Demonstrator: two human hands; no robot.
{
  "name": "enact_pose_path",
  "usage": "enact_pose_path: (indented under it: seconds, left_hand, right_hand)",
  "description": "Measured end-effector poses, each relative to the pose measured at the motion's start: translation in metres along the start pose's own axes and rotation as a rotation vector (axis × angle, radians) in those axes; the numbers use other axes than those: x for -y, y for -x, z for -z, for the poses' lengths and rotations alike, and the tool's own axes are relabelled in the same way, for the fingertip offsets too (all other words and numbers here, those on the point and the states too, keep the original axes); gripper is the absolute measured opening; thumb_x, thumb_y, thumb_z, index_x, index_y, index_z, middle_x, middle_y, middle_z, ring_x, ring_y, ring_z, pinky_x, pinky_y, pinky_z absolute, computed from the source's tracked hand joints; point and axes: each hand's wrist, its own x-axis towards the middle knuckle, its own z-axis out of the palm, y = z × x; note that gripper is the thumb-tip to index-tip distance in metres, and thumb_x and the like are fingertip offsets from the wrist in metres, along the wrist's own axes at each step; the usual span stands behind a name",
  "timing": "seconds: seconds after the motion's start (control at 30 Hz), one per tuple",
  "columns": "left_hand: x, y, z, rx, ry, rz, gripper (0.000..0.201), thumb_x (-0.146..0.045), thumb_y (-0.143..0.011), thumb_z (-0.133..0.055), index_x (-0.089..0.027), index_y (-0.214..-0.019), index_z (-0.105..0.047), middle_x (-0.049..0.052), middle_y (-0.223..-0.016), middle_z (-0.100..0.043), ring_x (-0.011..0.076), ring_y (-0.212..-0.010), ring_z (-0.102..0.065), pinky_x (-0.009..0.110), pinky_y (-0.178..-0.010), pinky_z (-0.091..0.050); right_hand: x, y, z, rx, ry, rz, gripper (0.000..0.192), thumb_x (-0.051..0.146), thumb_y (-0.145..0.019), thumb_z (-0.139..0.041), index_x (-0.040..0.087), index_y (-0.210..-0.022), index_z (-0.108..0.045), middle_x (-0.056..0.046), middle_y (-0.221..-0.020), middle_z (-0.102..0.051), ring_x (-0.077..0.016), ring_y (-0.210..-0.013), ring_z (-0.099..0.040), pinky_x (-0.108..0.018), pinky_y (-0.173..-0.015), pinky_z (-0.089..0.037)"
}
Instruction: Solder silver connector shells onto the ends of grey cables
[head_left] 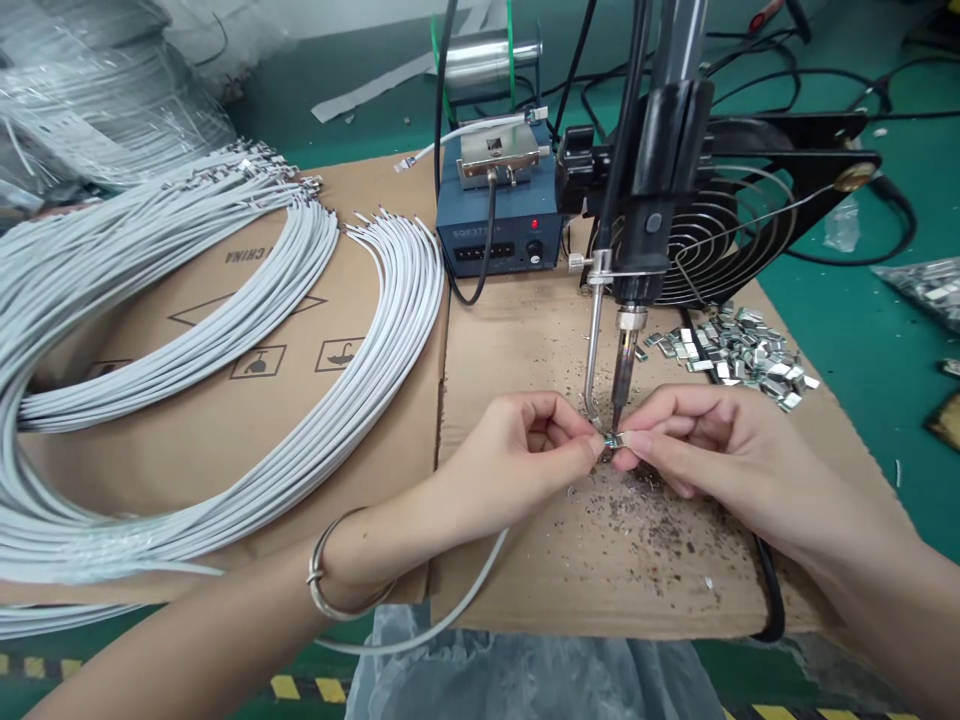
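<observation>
My left hand [517, 450] pinches the end of a white cable [480, 580], which runs down below the wrist toward my lap; its tip is mostly hidden by the fingers. Between thumb and forefinger, my right hand [727, 440] grips a small silver metal connector [618, 440]. The two fingertips almost meet, with the cable end against the connector. Directly above stands an upright soldering iron [624, 365], its tip at or just over the connector. A thin solder feed tube [594, 345] comes down beside the iron. Whether the tip touches is too small to tell.
Loose connectors [750, 350] lie in a pile at right, before a black fan [720, 230]. Behind are a blue solder feeder box [499, 225] and solder spool [480, 65]. Bundled white cables [390, 370] cover the left cardboard. Solder crumbs [645, 530] litter the cardboard.
</observation>
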Motion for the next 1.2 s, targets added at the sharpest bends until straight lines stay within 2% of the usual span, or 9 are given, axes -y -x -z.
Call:
enact_pose_path:
  seconds: [0.1,0.27,0.4,0.57,0.77,0.97,1.2]
  left_hand:
    - [0.004,0.002,0.002,0.029,-0.003,-0.021,0.013,-0.025,-0.075,-0.063,-0.014,-0.071,-0.055,-0.007,-0.052,-0.047,0.004,-0.04,-0.041,0.014,-0.036,-0.033]
    - [0.011,0.004,0.006,0.073,0.012,-0.02,0.023,-0.032,-0.071,-0.068,-0.012,-0.081,-0.061,0.0,-0.066,-0.056,0.0091,-0.057,-0.051,0.021,-0.051,-0.048]
    - [0.013,0.006,0.006,0.017,-0.085,-0.063,0.021,-0.032,-0.073,-0.065,-0.013,-0.081,-0.063,0.002,-0.07,-0.06,0.0104,-0.06,-0.053,0.021,-0.054,-0.047]
    - [0.012,0.011,0.005,-0.04,-0.3,-0.21,0.017,-0.028,-0.08,-0.058,-0.016,-0.086,-0.067,0.003,-0.079,-0.064,0.0101,-0.063,-0.054,0.02,-0.055,-0.043]
    - [0.008,0.015,0.005,-0.087,-0.514,-0.324,0.016,-0.022,-0.082,-0.055,-0.019,-0.087,-0.07,0.002,-0.075,-0.062,0.0104,-0.063,-0.054,0.02,-0.056,-0.041]
    - [0.006,0.014,0.005,-0.106,-0.629,-0.39,0.021,-0.022,-0.084,-0.051,-0.02,-0.093,-0.071,0.003,-0.072,-0.061,0.0116,-0.062,-0.052,0.022,-0.056,-0.04]
    - [0.007,0.011,0.008,-0.102,-0.716,-0.523,0.019,-0.015,-0.082,-0.052,-0.016,-0.089,-0.07,0.002,-0.067,-0.059,0.0108,-0.061,-0.053,0.022,-0.058,-0.04]
  right_hand:
    - [0.001,0.001,0.0,0.014,0.054,0.007,0.005,0.021,-0.07,-0.068,0.018,-0.069,-0.065,-0.004,-0.063,-0.069,-0.0074,-0.041,-0.045,-0.018,-0.037,-0.035]
    - [0.0,0.003,-0.001,0.024,0.082,0.051,0.006,0.023,-0.074,-0.066,0.017,-0.071,-0.065,-0.003,-0.063,-0.067,-0.0082,-0.044,-0.047,-0.019,-0.039,-0.037]
    - [0.0,0.002,-0.001,0.023,0.093,0.051,0.009,0.025,-0.073,-0.066,0.017,-0.07,-0.064,-0.003,-0.062,-0.066,-0.0087,-0.045,-0.048,-0.02,-0.04,-0.038]
    - [0.0,0.002,-0.002,0.03,0.081,0.039,0.007,0.024,-0.072,-0.067,0.017,-0.07,-0.064,-0.002,-0.062,-0.065,-0.0085,-0.047,-0.048,-0.019,-0.042,-0.038]
    - [0.0,0.003,-0.003,0.042,0.026,0.011,0.005,0.019,-0.071,-0.068,0.018,-0.069,-0.063,-0.002,-0.065,-0.068,-0.0081,-0.049,-0.05,-0.017,-0.043,-0.039]
    - [-0.001,0.002,-0.001,0.06,0.003,0.007,0.003,0.019,-0.075,-0.064,0.018,-0.072,-0.064,-0.002,-0.067,-0.07,-0.0082,-0.051,-0.053,-0.017,-0.044,-0.039]
    - [-0.001,0.0,-0.002,0.032,-0.021,0.009,0.002,0.017,-0.07,-0.066,0.016,-0.07,-0.064,-0.003,-0.062,-0.07,-0.006,-0.043,-0.046,-0.016,-0.04,-0.036]
